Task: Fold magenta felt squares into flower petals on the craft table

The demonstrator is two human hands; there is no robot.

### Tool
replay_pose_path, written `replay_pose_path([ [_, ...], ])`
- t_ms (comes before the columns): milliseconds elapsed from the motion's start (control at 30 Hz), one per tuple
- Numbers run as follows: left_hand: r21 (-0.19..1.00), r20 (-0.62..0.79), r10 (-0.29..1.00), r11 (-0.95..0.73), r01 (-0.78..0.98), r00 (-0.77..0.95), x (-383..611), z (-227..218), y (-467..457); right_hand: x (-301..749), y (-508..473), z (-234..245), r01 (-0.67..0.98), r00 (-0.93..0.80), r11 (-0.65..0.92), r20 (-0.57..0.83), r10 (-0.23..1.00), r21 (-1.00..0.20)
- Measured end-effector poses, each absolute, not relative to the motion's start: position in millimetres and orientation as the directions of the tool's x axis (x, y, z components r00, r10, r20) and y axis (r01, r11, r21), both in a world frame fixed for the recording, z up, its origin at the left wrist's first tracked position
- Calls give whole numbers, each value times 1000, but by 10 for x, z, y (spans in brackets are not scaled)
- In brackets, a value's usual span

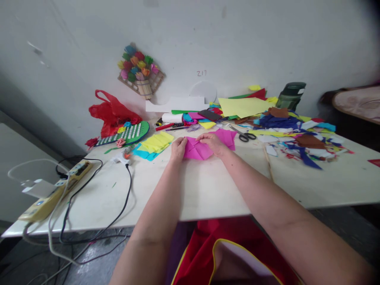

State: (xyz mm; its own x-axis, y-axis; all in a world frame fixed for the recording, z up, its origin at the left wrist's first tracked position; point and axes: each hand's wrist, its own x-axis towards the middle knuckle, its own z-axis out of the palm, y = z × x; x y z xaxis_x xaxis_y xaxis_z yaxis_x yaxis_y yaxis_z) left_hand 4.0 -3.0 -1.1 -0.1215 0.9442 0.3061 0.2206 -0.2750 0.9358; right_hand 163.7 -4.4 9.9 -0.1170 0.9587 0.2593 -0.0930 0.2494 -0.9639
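A creased sheet of magenta paper (198, 152) is held between my two hands, just above the table. My left hand (178, 149) grips its left edge, thumb on top. With thumb and fingertips, my right hand (212, 143) pinches the paper near its upper middle. Behind that hand lie more magenta sheets (228, 138), partly covered by it. Yellow paper pieces (157, 141) on blue paper (148, 154) rest left of my left hand. Black-handled scissors (247, 137) lie to the right of the magenta sheets.
Colourful paper scraps (299, 136) heap up at right, near a green bottle (291, 96). A red plastic bag (111, 113) stands at back left. A glue gun (121, 159) with its cord and a power strip (56, 194) occupy the left side of the white table (213, 194).
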Motion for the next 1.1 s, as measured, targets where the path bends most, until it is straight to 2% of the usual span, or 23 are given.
replay_pose_path([
  [133,950,285,953,-267,161,-99,30,-24,-10,1636,-36,91,-90,-97,248,257,962,-964],
  [267,957,264,963,-254,140,-58,23,-30,-15,1639,-3,60,-157,-105,202,220,970,-967],
  [500,933,261,962,-273,235,84,30,-11,-60,1643,42,14,-178,-162,180,209,964,-967],
  [600,940,224,972,-234,251,65,22,-3,-54,1629,37,22,-158,-134,186,207,969,-970],
  [667,969,164,986,-167,183,29,11,3,-50,1617,41,20,-158,-66,181,193,979,-971],
  [767,996,78,995,-76,-39,65,-5,8,-58,1610,66,-1,-161,88,188,176,980,-969],
  [900,963,79,986,-37,-268,146,-15,10,-85,1623,107,-30,-138,211,188,156,965,-973],
  [1000,954,76,988,-32,-300,138,-18,16,-95,1647,125,-27,-64,203,202,185,961,-977],
  [1100,966,79,983,-34,-257,167,-29,23,-94,1694,145,-15,47,137,261,266,954,-964],
])
